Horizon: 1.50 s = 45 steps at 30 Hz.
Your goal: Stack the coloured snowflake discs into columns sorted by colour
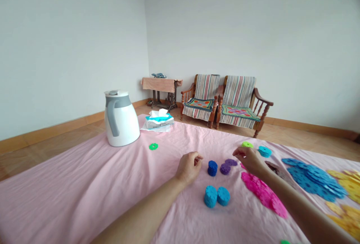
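Note:
My left hand (189, 168) hovers left of a short dark blue stack of notched discs (212, 168), fingers curled inward. Whatever it may hold is hidden. To the right, my right hand (249, 159) has its fingertips pinched together above the cloth, and I cannot make out anything between them. Below and left of those fingertips are a small purple stack (225, 169) and loose purple discs (231, 162) beside it. Nearer to me stand two light blue stacks (210, 196), side by side. Pink discs (263, 193) lie spread out, partly under my right forearm.
A lime green stack (247, 144) and a cyan stack (264, 151) sit beyond my right hand. Blue discs (316, 180) and yellow discs (348, 217) are heaped right. One green disc (153, 146), a white jug (123, 122) and a tissue box (159, 120) stand left on the pink cloth (92, 187).

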Each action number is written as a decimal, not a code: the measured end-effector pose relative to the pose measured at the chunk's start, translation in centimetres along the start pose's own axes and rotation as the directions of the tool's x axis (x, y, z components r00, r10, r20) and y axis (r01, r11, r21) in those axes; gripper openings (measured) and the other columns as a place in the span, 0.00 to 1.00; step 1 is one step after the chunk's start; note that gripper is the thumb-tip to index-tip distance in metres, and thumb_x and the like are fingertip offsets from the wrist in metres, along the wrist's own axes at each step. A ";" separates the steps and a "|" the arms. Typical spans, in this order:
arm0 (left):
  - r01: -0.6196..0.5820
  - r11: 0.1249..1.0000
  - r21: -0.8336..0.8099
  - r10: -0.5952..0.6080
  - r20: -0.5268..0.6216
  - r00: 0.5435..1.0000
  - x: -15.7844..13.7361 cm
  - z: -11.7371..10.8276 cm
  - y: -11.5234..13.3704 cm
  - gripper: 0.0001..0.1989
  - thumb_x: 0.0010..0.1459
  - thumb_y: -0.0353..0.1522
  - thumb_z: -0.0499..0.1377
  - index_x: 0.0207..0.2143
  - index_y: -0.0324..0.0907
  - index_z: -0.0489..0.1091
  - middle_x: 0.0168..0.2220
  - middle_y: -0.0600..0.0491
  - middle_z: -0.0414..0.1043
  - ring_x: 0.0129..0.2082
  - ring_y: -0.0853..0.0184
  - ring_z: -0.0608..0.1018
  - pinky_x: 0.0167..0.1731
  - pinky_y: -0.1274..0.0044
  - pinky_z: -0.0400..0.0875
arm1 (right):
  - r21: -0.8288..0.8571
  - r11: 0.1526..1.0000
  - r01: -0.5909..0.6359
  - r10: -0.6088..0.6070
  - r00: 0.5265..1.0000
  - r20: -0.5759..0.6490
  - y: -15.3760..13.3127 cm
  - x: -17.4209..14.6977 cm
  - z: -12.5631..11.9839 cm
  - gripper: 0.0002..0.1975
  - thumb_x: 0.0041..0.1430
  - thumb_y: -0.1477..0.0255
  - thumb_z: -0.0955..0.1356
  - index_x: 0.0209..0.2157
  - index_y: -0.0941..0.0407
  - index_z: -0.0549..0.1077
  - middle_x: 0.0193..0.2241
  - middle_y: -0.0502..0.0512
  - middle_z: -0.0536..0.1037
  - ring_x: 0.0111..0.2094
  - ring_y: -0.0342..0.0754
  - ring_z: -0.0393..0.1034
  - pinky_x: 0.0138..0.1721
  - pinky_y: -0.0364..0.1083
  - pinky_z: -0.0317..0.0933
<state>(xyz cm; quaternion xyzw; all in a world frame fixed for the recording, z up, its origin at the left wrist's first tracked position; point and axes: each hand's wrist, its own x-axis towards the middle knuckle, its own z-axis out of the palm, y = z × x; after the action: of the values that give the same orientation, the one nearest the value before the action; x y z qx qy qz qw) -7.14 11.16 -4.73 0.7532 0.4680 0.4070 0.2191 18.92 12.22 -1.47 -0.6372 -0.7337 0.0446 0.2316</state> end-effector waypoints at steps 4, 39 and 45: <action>-0.001 1.000 0.005 0.001 0.007 1.000 0.0 0.0 0.0 0.11 0.52 0.26 0.53 0.34 0.40 0.74 0.30 0.52 0.76 0.30 0.68 0.77 0.32 0.78 0.70 | 0.010 0.999 -0.036 0.036 0.999 -0.025 -0.1 -0.3 -0.2 0.10 0.52 0.74 0.62 0.30 0.55 0.75 0.28 0.53 0.79 0.30 0.48 0.73 0.32 0.44 0.62; -0.025 1.000 0.000 0.025 -0.007 1.000 0.1 0.5 -0.8 0.10 0.53 0.28 0.53 0.34 0.40 0.74 0.29 0.52 0.76 0.29 0.68 0.76 0.31 0.78 0.69 | 0.082 0.996 -0.022 0.022 1.000 -0.002 -0.9 -1.9 1.4 0.10 0.50 0.74 0.64 0.35 0.56 0.73 0.24 0.50 0.77 0.26 0.45 0.69 0.29 0.42 0.58; -0.023 1.000 0.002 0.023 -0.008 1.000 0.2 0.6 -0.9 0.10 0.53 0.28 0.53 0.34 0.40 0.74 0.30 0.52 0.76 0.29 0.68 0.76 0.31 0.79 0.69 | 0.047 0.999 0.010 -0.010 1.000 0.001 -1.4 -1.8 1.3 0.07 0.51 0.71 0.64 0.27 0.55 0.75 0.27 0.54 0.78 0.30 0.48 0.70 0.31 0.43 0.57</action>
<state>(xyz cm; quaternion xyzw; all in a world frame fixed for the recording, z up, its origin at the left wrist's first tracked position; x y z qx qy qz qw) -7.08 11.77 -5.62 0.7571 0.4607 0.4121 0.2118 17.28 10.51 -2.69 -0.6277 -0.7358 0.0610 0.2465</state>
